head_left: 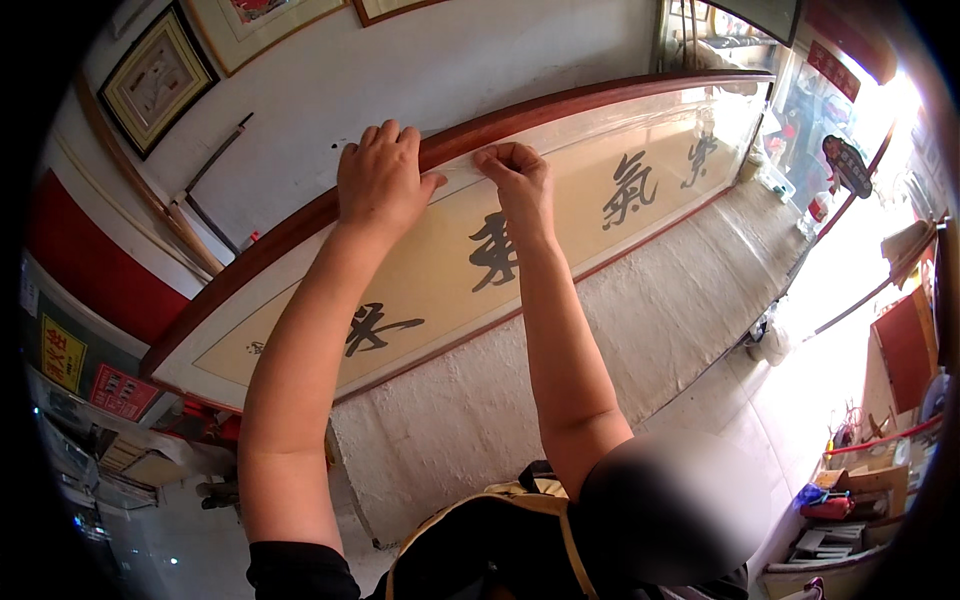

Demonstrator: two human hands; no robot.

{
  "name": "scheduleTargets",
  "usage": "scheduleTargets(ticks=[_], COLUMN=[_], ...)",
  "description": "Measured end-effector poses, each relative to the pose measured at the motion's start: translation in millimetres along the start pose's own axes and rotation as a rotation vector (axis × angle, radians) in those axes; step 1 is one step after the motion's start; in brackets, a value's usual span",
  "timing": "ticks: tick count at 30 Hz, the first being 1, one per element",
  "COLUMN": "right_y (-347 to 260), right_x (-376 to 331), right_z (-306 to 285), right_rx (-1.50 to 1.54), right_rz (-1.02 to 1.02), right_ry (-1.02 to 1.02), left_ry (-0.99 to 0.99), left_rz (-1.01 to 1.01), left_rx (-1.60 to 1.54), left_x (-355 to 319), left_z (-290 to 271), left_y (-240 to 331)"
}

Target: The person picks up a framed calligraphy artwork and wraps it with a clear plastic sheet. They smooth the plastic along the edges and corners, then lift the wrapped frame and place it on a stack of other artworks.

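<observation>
A long picture frame [487, 127] with a dark red-brown wooden rim stands on its long edge, leaning slightly. Inside is a cream calligraphy panel [570, 215] with large black brush characters and a pale border. Shiny, wrinkled clear film [640, 128] covers at least its upper right part. My left hand [383, 178] is closed over the top rail, its fingers on top and its thumb on the front side. Just below the rail, to the right, my right hand [522, 185] pinches thumb and curled fingers together against the panel's upper border. What lies between those fingertips is hidden.
The frame rests on a table with a rough, pale cloth cover [640, 310]. Behind it is a white wall with a dark-framed picture [158, 78]. Signs hang at the left. A crate of odds and ends [835, 530] stands at the lower right, on the tiled floor [715, 420].
</observation>
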State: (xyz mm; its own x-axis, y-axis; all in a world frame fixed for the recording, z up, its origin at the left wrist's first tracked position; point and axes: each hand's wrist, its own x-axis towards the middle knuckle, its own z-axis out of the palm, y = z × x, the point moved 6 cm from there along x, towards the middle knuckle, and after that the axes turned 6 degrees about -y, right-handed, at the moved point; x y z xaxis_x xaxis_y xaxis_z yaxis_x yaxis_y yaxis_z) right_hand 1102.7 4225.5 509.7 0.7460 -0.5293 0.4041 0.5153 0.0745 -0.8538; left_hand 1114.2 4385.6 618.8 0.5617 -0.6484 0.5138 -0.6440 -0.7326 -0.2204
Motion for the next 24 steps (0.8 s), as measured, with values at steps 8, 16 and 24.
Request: scheduleTargets(ticks=[8, 16, 24], right_y=[-2.7, -7.5, -20.1], right_x=[-7.5, -19.7, -19.8], right_z=[1.5, 6.9, 13.4], right_rx=[0.014, -0.057, -0.342], right_rz=[0.001, -0.092, -0.075], right_ry=[-0.049, -0.007, -0.059], left_ry=[0.098, 0.141, 0.062], left_rz=[0.008, 0.075, 0.144], left_rx=[-0.096, -0.080, -0.135], left_x=[3.7, 2.9, -8.3], left_z=[18.1, 17.7, 6.1], left_y=[-5.1, -4.2, -26.8])
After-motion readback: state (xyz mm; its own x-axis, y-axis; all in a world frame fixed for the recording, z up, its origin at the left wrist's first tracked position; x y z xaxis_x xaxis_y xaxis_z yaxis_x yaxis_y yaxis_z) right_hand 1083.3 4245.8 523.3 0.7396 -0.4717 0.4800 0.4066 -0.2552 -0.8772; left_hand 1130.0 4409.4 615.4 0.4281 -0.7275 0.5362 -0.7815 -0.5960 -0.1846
